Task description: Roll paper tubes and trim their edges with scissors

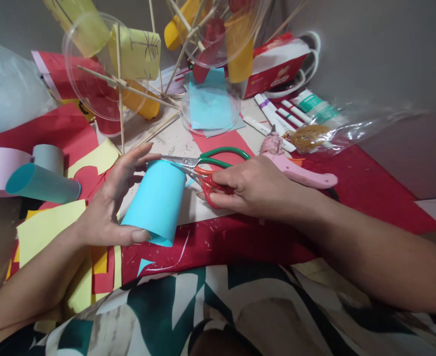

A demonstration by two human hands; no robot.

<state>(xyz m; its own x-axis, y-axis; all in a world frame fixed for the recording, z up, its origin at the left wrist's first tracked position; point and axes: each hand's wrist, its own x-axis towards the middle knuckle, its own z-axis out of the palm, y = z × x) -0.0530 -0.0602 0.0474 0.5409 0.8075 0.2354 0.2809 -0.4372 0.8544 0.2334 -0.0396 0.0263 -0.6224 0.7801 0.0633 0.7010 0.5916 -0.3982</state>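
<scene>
My left hand (112,202) is wrapped round a rolled tube of light blue paper (156,200), thumb under its near end and fingers over the far end. My right hand (251,188) grips a pair of scissors (199,170) with red and green handles; the blades point left and meet the far edge of the tube. Both hands are low over a red sheet (359,188) on the floor, just beyond my patterned lap.
A pink glue gun (295,168) lies right of the scissors. Other paper tubes (36,180) lie at left. Skewer-and-plastic-lid models (103,74), a clear lid over blue paper (210,109), markers (277,116), a red box (277,64) and paper scraps crowd the back.
</scene>
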